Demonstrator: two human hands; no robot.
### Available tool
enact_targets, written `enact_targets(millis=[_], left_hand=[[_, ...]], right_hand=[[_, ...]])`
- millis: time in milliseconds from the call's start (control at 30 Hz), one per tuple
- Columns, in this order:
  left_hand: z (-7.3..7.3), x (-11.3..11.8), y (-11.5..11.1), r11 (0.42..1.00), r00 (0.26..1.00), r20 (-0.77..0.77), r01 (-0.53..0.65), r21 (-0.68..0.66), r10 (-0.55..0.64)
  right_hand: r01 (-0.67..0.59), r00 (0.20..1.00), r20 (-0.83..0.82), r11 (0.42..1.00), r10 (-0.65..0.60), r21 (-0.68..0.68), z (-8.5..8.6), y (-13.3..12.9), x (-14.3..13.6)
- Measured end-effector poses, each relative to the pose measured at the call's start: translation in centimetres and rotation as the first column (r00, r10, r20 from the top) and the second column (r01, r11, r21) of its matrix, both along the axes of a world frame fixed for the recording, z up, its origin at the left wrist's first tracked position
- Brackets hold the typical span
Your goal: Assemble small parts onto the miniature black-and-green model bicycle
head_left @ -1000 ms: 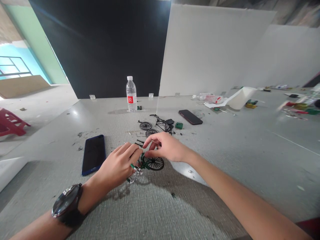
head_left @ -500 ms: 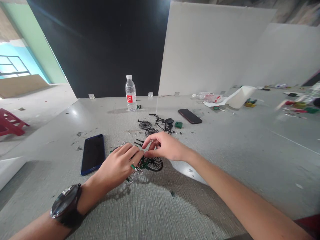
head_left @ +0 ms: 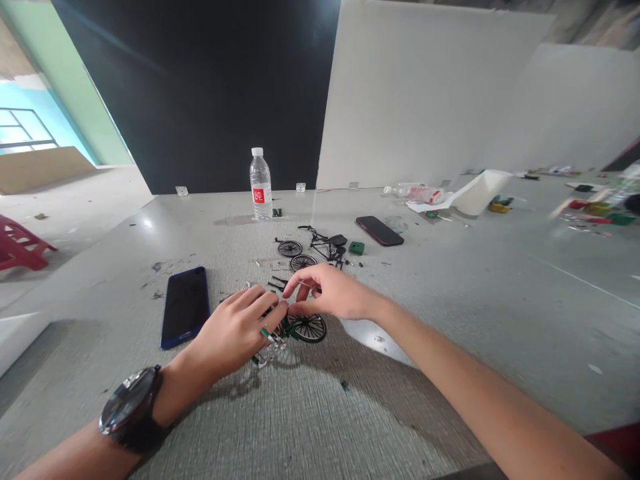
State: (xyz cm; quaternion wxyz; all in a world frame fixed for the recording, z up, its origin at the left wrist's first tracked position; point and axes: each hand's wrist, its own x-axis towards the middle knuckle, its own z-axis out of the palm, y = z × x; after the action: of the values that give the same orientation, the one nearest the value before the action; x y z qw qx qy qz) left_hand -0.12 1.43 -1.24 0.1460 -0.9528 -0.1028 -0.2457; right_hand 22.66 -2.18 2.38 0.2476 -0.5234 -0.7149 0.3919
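A small green model bicycle [head_left: 295, 329] lies on the grey table [head_left: 450, 313], one black spoked wheel showing. My left hand [head_left: 235, 330], with a dark watch on the wrist, grips its frame and covers most of it. My right hand [head_left: 327, 292] pinches a thin part at the top of the model, fingertips meeting the left hand's. Loose black wheels [head_left: 291, 249] and a second black frame [head_left: 325, 247] lie just beyond, with small dark rods beside them.
A blue phone [head_left: 185, 305] lies left of my hands, a dark phone [head_left: 379, 231] further back right. A water bottle [head_left: 261, 185] stands at the table's far edge. A small green block [head_left: 357, 248], a white tray [head_left: 480, 190] and coloured clutter sit right. A red stool [head_left: 20, 245] stands left.
Both hands stay on the model bicycle; the fingers have shifted only slightly. The view has tilted a little.
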Motion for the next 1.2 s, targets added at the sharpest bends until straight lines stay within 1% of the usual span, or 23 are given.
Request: enact_targets(millis=[167, 300, 367, 467, 533, 600, 700, 767, 833, 900, 1067, 1200], left_hand=[[0.0, -0.1, 0.0, 1.000, 1.000, -0.019, -0.014, 0.011, 0.014], [0.0, -0.1, 0.0, 0.999, 0.999, -0.022, -0.028, 0.018, 0.029], [0.1, -0.1, 0.0, 0.999, 1.000, -0.004, -0.031, 0.029, 0.031], [0.2, 0.0, 0.1, 0.999, 0.999, 0.041, -0.031, 0.026, 0.030], [0.3, 0.0, 0.1, 0.999, 0.997, 0.076, -0.034, 0.011, 0.033], [0.3, -0.1, 0.3, 0.999, 0.993, 0.107, -0.043, -0.009, 0.043], [0.3, -0.4, 0.5, 0.997, 0.987, 0.142, -0.065, -0.049, 0.072], [0.3, -0.6, 0.7, 0.994, 0.983, 0.157, -0.082, -0.078, 0.094], [0.3, -0.6, 0.8, 0.991, 0.980, 0.167, -0.093, -0.100, 0.109], [0.2, -0.7, 0.9, 0.989, 0.978, 0.173, -0.095, -0.115, 0.114], [0.2, -0.7, 0.9, 0.984, 0.978, 0.173, -0.093, -0.150, 0.118], [0.1, -0.6, 1.0, 0.984, 0.976, 0.181, -0.096, -0.149, 0.123]], right_hand=[[-0.019, 1.000, 0.002, 1.000, 0.019, -0.017, 0.1, -0.1, 0.1], [-0.012, 1.000, 0.029, 1.000, 0.012, 0.010, 0.6, -0.3, 0.2], [-0.013, 0.999, 0.047, 0.998, 0.010, 0.061, 1.0, -0.4, 0.3], [-0.011, 0.998, 0.056, 0.981, 0.000, 0.192, 1.7, -0.6, 0.7], [0.005, 0.998, 0.062, 0.951, -0.025, 0.310, 1.9, -0.7, 1.1], [-0.020, 0.996, 0.091, 0.897, -0.022, 0.441, 1.8, -0.8, 1.5], [-0.150, 0.979, 0.202, 0.803, 0.038, 0.577, 1.3, -0.8, 1.4], [-0.219, 0.957, 0.286, 0.771, 0.051, 0.598, 0.7, -0.8, 1.1], [-0.237, 0.942, 0.333, 0.771, 0.034, 0.591, 0.1, -0.7, 0.7], [-0.223, 0.941, 0.337, 0.784, 0.018, 0.579, -0.3, -0.6, 0.5], [-0.167, 0.968, 0.250, 0.825, 0.032, 0.541, -0.7, -0.3, 0.7], [-0.139, 0.980, 0.198, 0.832, 0.036, 0.538, -0.8, -0.3, 0.8]])
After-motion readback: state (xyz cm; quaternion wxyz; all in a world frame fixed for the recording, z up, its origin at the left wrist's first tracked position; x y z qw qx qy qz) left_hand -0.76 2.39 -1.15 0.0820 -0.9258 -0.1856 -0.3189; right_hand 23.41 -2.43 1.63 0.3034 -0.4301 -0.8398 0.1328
